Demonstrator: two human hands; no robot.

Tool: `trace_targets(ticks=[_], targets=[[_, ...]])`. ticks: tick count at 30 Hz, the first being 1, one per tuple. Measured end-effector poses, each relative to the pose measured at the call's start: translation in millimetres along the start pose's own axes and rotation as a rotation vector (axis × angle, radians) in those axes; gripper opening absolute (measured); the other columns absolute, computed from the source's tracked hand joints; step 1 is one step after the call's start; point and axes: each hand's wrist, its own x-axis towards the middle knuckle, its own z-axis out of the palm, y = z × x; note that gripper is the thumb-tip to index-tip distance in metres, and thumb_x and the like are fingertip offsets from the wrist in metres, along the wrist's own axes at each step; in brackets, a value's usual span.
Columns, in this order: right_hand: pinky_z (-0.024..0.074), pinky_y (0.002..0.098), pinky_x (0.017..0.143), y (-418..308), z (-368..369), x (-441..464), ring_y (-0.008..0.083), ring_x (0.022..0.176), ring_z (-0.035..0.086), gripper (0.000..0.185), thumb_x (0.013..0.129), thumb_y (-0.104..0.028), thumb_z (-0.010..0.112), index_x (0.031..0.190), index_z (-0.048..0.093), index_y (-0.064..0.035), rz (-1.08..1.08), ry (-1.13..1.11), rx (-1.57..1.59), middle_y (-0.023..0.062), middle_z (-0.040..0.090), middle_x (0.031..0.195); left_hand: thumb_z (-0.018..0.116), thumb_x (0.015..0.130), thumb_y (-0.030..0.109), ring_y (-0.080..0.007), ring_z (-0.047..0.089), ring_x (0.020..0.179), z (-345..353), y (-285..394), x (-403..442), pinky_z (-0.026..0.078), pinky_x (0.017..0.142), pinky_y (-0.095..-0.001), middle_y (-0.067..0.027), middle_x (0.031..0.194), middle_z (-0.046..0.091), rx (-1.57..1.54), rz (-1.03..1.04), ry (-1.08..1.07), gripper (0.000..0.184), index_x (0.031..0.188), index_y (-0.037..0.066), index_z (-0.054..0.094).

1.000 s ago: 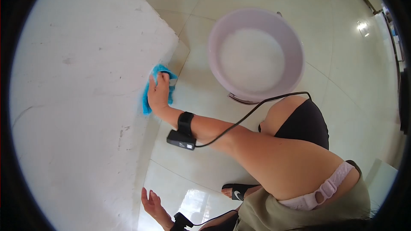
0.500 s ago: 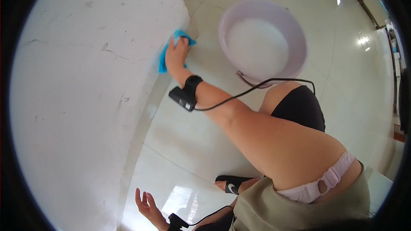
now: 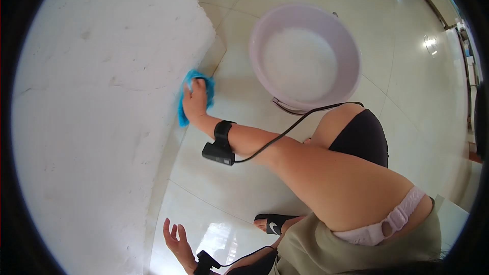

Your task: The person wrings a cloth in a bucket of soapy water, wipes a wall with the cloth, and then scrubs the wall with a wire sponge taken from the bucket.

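Observation:
My right hand [image 3: 195,104] is closed on a bright blue cloth [image 3: 211,91], pressing it against the low edge of a white wall [image 3: 102,132] where it meets the tiled floor. Parts of the cloth stick out around my fingers. Near the bottom of the view, my left hand [image 3: 178,242] is raised in front of the wall with its fingers apart and nothing in it. A pale pink basin [image 3: 257,66] stands on the floor to the right of the cloth, with whitish, cloudy liquid [image 3: 300,63] inside.
Glossy tiles make up the floor [image 3: 224,188]. A black cable [image 3: 305,114] runs from the device [image 3: 219,153] on my right wrist, passing close to the basin's handle. My knee [image 3: 351,132] is below the basin. Furniture lines the far right edge.
My right hand has slid the blue cloth down along the wall's base, away from the corner. The view has shifted slightly, and my left hand stays raised and open.

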Motion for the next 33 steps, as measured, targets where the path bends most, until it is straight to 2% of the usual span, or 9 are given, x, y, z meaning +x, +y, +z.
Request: trace_targets(ticks=[6,14,16,18,20,21,26,30,33], targets=[[0.0377,0.0468,0.091,5,-5,49,0.0426,0.103,0.047,0.023,0.094,-0.011,0.053,0.105,0.049,0.0088,0.31,0.025,0.088,0.0243,0.049,0.107,0.062,0.091,0.011,-0.0304,0.049,0.122,18,30,-1,0.041,0.102,-0.0401,-0.0145,0.142,0.045,0.061,0.216,0.002,0.053,0.139,0.0,0.042],[0.0382,0.0437,0.09,-98,-3,13,0.0382,0.101,0.046,0.028,0.096,-0.011,0.051,0.116,0.048,0.008,0.085,-0.082,0.267,0.0218,0.045,0.106,0.067,0.088,0.01,-0.0309,0.05,0.12,26,42,20,0.053,0.086,-0.0377,-0.0167,0.147,0.035,0.063,0.235,-0.05,0.052,0.136,0.008,0.048],[0.0381,0.041,0.091,-151,-28,34,0.0355,0.102,0.045,0.031,0.095,-0.009,0.052,0.12,0.047,0.0077,-0.051,-0.147,0.267,0.0208,0.044,0.11,0.068,0.087,0.013,-0.0303,0.051,0.119,33,36,17,0.055,0.076,-0.0344,-0.0166,0.148,0.034,0.082,0.282,-0.05,0.05,0.134,0.011,0.051],[0.0423,0.04,0.086,-209,-34,56,0.0376,0.099,0.048,0.031,0.09,-0.004,0.057,0.118,0.049,0.0072,-0.339,-0.114,0.337,0.0201,0.045,0.11,0.068,0.086,0.011,-0.029,0.052,0.121,39,45,12,0.046,0.1,-0.0388,-0.0194,0.14,0.044,0.122,0.204,-0.061,0.05,0.133,0.002,0.05],[0.0453,0.0413,0.081,-280,-35,85,0.0387,0.097,0.05,0.033,0.087,-0.003,0.061,0.117,0.051,0.0053,-0.624,-0.078,0.383,0.019,0.046,0.11,0.069,0.085,0.01,-0.0281,0.053,0.118,40,5,31,0.048,0.096,-0.0366,-0.0199,0.138,0.046,0.103,0.353,-0.067,0.048,0.13,0.001,0.052],[0.0466,0.0424,0.078,-320,-66,82,0.0389,0.096,0.051,0.034,0.085,-0.003,0.063,0.117,0.052,0.0038,-0.736,-0.064,0.408,0.0184,0.046,0.11,0.079,0.078,0.02,-0.0361,0.041,0.132,41,-19,15,0.04,0.106,-0.0463,-0.0223,0.146,0.036,0.033,0.269,-0.152,0.076,0.141,0.001,0.041],[0.0465,0.0378,0.072,-454,-54,130,0.0328,0.09,0.054,0.036,0.086,-0.014,0.064,0.118,0.057,0.0009,-1.069,0.191,0.312,0.0154,0.05,0.103,0.073,0.087,0.02,-0.03,0.056,0.114,51,-13,34,0.05,0.093,-0.0387,-0.0208,0.138,0.046,0.022,0.559,-0.011,0.053,0.132,0.001,0.052],[0.047,0.038,0.07,-457,-52,142,0.0328,0.09,0.055,0.035,0.085,-0.017,0.065,0.116,0.059,-0.0008,-1.16,0.134,0.27,0.0153,0.05,0.102,0.072,0.087,0.019,-0.0308,0.055,0.113,47,5,46,0.05,0.093,-0.0382,-0.0202,0.138,0.046,0.001,0.587,-0.018,0.054,0.133,0.001,0.049],[0.0477,0.0403,0.069,-421,-64,140,0.0314,0.085,0.055,0.035,0.081,-0.014,0.069,0.112,0.06,-0.0028,-1.219,0.039,0.147,0.0133,0.049,0.098,0.073,0.086,0.012,-0.0305,0.052,0.118,33,39,51,0.049,0.094,-0.041,-0.0199,0.147,0.034,-0.333,0.374,-0.012,0.078,0.147,0.0,0.026]])
